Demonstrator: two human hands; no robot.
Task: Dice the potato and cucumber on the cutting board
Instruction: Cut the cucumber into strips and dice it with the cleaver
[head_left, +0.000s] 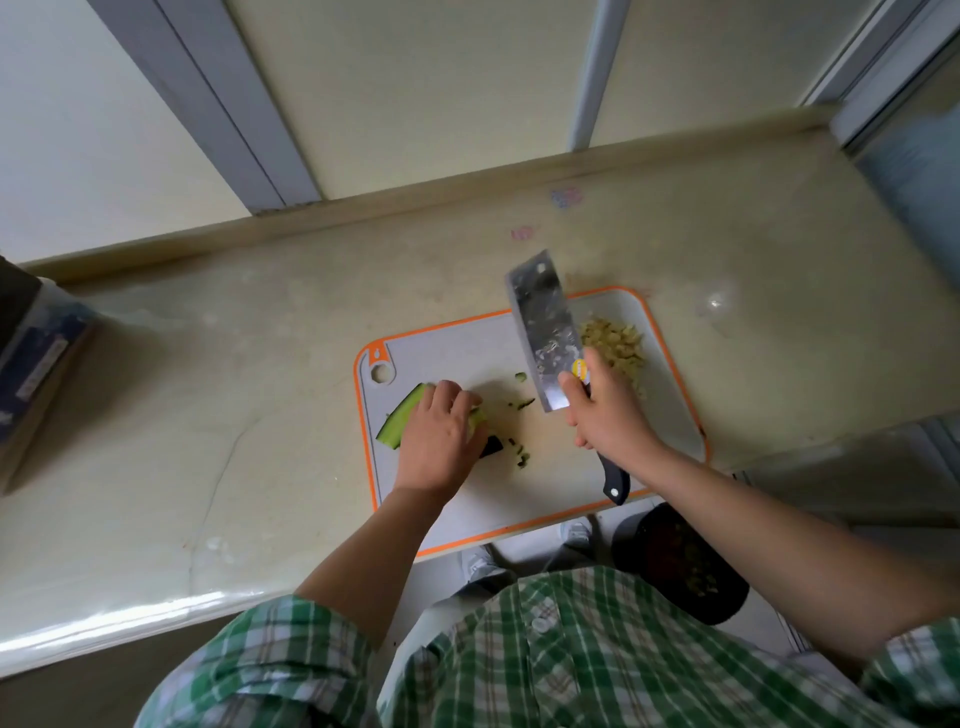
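Observation:
A grey cutting board (545, 483) with an orange rim lies on the counter. My left hand (441, 436) holds down cucumber strips (400, 421) at the board's left, fingers curled over them. A few small green cucumber bits (522, 402) lie to the right of that hand. My right hand (605, 410) grips a cleaver (543, 327) by its black handle, the blade lifted and tilted above the middle of the board. A heap of diced potato (615, 345) sits at the board's far right corner, behind the blade.
The beige stone counter (234, 389) runs left and right, with a raised back edge against the wall. A dark box (36, 364) stands at the far left. Below the counter's front edge, a black bin (680, 561) holds scraps near my feet.

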